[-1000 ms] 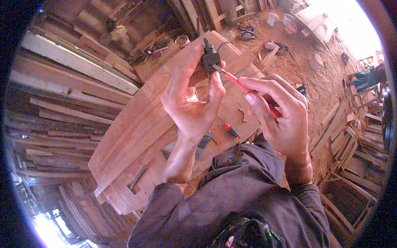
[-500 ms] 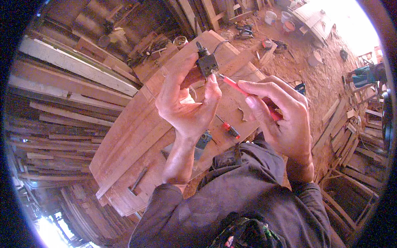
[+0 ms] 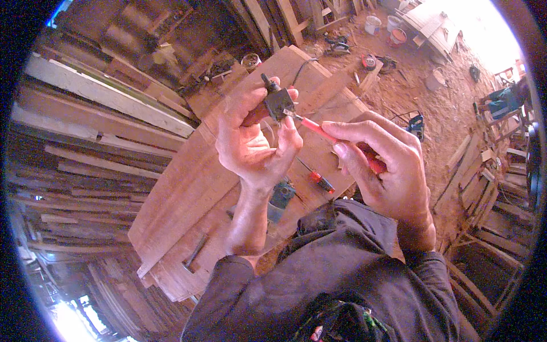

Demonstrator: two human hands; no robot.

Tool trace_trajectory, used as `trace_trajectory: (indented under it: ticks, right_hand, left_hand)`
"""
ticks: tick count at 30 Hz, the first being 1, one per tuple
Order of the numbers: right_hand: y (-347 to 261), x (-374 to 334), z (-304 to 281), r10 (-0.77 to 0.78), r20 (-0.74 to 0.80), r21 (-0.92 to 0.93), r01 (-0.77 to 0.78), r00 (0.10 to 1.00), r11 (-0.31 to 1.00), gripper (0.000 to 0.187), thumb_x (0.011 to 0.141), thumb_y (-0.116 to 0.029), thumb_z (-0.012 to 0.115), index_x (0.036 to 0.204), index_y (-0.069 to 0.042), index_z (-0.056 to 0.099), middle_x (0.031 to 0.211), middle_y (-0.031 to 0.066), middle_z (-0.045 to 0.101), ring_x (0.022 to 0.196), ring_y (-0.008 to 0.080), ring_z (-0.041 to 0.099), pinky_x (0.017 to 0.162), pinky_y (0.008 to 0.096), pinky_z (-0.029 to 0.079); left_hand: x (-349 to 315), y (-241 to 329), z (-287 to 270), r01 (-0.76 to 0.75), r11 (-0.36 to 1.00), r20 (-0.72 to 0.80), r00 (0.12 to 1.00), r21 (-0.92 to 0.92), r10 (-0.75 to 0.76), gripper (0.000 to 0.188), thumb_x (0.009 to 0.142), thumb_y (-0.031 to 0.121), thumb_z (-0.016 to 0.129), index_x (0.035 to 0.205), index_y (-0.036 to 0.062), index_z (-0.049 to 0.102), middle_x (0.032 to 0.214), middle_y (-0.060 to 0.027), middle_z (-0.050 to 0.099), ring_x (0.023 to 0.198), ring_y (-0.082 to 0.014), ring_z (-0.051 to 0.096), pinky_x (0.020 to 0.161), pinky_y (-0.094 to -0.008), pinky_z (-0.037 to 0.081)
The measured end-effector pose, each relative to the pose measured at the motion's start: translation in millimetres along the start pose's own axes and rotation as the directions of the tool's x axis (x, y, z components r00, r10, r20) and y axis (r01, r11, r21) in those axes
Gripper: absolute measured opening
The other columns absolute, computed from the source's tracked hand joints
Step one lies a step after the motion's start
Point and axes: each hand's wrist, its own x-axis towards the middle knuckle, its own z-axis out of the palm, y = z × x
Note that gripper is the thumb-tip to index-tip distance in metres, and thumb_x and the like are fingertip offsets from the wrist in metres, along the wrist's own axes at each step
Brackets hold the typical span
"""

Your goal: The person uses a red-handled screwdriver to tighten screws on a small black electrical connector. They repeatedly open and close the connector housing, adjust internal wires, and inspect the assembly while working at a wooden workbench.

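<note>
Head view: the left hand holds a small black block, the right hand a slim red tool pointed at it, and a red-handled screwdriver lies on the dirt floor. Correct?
Not quite: the head view shows the screwdriver lying on the wooden boards, not on the dirt floor. The left hand does hold the small black block, and the right hand the slim red tool pointed at it.

The black block (image 3: pixel 280 105) has been lowered and tipped further leftward by the left grip (image 3: pixel 253 149), and a fingertip (image 3: pixel 293 93), hidden half a second ago, has been exposed beyond it. The red screwdriver (image 3: pixel 317 129) has been lowered too and laid flatter by the right grip (image 3: pixel 393 165), its tip apparently brought back against the block.
</note>
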Motion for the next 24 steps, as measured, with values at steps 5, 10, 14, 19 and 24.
trace_trajectory:
  ticks: [5, 10, 14, 19, 24]
  right_hand:
    - [-0.7, -2.1, 2.7, -0.029, -0.026, 0.073, 0.03, 0.999, 0.997, 0.018, 0.088, -0.001, 0.064, 0.105, 0.0, 0.069, 0.078, 0.0081, 0.063, 0.062, 0.0142, 0.062, 0.056, 0.0265, 0.047]
    - [-0.5, -2.7, 1.7, -0.046, 0.003, 0.053, 0.046, 0.999, 0.998, 0.017, 0.086, 0.001, 0.065, 0.103, 0.0, 0.069, 0.076, 0.0084, 0.062, 0.062, 0.0161, 0.062, 0.057, 0.0283, 0.047]
    - [2.0, -2.4, 1.7, -0.058, -0.023, 0.092, 0.06, 0.998, 0.994, 0.017, 0.085, 0.001, 0.065, 0.102, -0.001, 0.069, 0.076, 0.009, 0.063, 0.062, 0.0176, 0.062, 0.058, 0.0288, 0.047]
    - [-1.2, 2.4, 1.3, -0.024, 0.007, 0.084, 0.023, 1.0, 0.996, 0.017, 0.085, 0.001, 0.066, 0.101, -0.001, 0.069, 0.077, 0.0093, 0.064, 0.063, 0.0182, 0.062, 0.058, 0.0291, 0.047]
    - [-4.0, -0.1, -2.9, 0.0, 0.059, 0.051, -0.003, 0.998, 0.999, 0.017, 0.085, 0.001, 0.065, 0.101, -0.001, 0.069, 0.077, 0.0091, 0.064, 0.062, 0.0179, 0.062, 0.057, 0.0295, 0.047]
  left_hand:
    - [1.1, 1.6, 0.7, -0.01, 0.999, -0.016, 1.0, -0.046, 0.009, 0.044, 0.082, 0.0, 0.065, 0.122, -0.0024, 0.047, 0.114, -0.0229, 0.06, 0.089, -0.0345, 0.07, 0.078, -0.0408, 0.06]
    - [0.6, -0.5, 3.5, -0.007, 0.975, -0.038, 0.999, -0.224, -0.001, 0.045, 0.08, -0.004, 0.061, 0.122, 0.001, 0.045, 0.119, -0.0252, 0.056, 0.088, -0.0339, 0.069, 0.075, -0.04, 0.061]
    - [1.0, 5.9, 6.2, 0.09, 0.958, -0.018, 0.995, -0.271, -0.099, 0.045, 0.082, -0.002, 0.061, 0.123, 0.0048, 0.043, 0.117, -0.0261, 0.058, 0.085, -0.0325, 0.069, 0.072, -0.0393, 0.061]
    - [3.6, 8.2, 4.3, 0.164, 0.91, -0.002, 0.984, -0.382, -0.178, 0.043, 0.086, 0.004, 0.064, 0.124, 0.007, 0.043, 0.11, -0.025, 0.062, 0.083, -0.0294, 0.069, 0.067, -0.0375, 0.061]
    - [-1.8, 10.3, 3.4, 0.186, 0.902, -0.002, 0.979, -0.389, -0.202, 0.044, 0.087, 0.006, 0.065, 0.127, 0.0054, 0.044, 0.11, -0.0249, 0.063, 0.083, -0.0287, 0.069, 0.069, -0.0385, 0.06]
